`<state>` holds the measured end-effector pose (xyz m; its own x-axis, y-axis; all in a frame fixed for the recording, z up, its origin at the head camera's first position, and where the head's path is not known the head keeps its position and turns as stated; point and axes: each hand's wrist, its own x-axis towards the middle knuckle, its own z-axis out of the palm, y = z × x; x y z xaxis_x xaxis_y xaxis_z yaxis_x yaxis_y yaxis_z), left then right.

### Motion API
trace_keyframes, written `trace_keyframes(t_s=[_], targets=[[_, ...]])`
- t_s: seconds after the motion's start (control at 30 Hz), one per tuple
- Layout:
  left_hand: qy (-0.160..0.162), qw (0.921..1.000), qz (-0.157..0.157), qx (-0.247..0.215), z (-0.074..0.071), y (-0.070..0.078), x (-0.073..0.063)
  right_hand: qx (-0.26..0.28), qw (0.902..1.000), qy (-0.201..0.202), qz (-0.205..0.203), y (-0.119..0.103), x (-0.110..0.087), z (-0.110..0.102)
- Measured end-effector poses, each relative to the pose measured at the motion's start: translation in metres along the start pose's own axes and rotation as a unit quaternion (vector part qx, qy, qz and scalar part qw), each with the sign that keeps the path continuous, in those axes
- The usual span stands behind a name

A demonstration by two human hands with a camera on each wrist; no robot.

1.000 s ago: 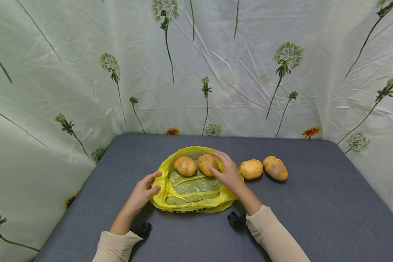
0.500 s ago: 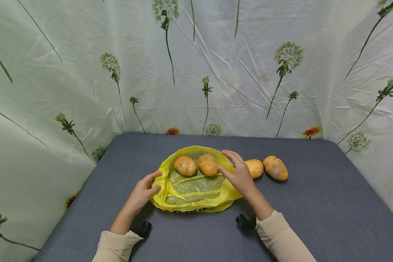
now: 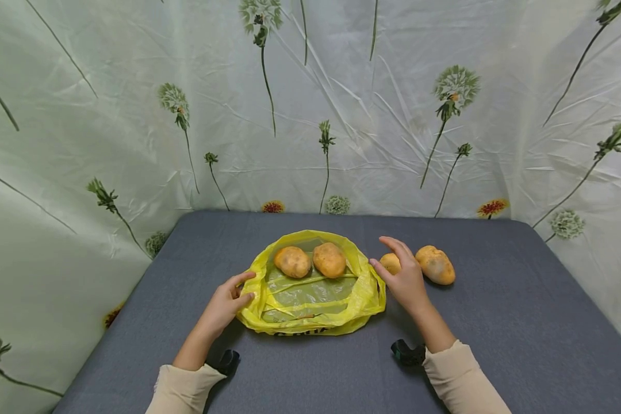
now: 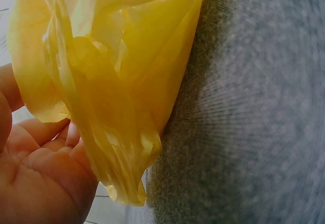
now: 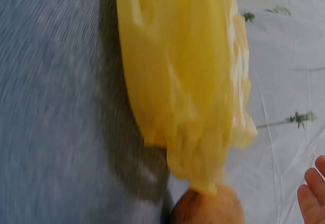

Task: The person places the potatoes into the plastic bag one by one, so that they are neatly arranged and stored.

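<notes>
A yellow plastic bag (image 3: pixel 367 296) lies with its mouth spread wide on the table. Inside it, side by side at the back, are two potatoes, the left one (image 3: pixel 292 263) and the right one (image 3: pixel 329 260). My left hand (image 3: pixel 221 309) holds the bag's left rim between thumb and fingers; in the left wrist view the fingers pass behind the yellow film (image 4: pixel 122 92). My right hand (image 3: pixel 409 282) is just right of the bag, thumb and fingers spread, holding nothing. Partly hidden behind it sits a third potato (image 3: pixel 390 263), whose top (image 5: pixel 208 209) shows in the right wrist view.
Another potato (image 3: pixel 434 265) lies to the right of my right hand. The table (image 3: pixel 497 322) has a dark grey cloth surface. A pale curtain with dandelion prints (image 3: pixel 310 103) hangs along its back and sides. Each wrist carries a black band (image 3: pixel 407 352).
My right hand has let go of the right potato in the bag and moved right, out over the bag's edge to the potato outside. The left hand stays at the rim.
</notes>
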<state>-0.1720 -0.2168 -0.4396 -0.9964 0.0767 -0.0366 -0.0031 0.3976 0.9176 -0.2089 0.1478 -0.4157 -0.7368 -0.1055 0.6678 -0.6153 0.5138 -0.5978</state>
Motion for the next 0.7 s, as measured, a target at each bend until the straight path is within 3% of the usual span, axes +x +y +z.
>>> trace_keyframes(t_s=[0.23, 0.47, 0.7], targets=[[-0.005, 1.0000, -0.006, -0.004, 0.000, 0.003, -0.001, 0.001, 0.9986, 0.009, 0.052, 0.012, -0.007, -0.016], [-0.004, 1.0000, -0.007, -0.004, 0.000, 0.027, -0.012, -0.007, 0.9956, 0.014, 0.093, 0.023, -0.015, -0.030], [-0.002, 1.0000, -0.004, -0.005, 0.000, 0.035, -0.016, -0.026, 0.9939, 0.054, 0.092, 0.036, -0.020, -0.041]])
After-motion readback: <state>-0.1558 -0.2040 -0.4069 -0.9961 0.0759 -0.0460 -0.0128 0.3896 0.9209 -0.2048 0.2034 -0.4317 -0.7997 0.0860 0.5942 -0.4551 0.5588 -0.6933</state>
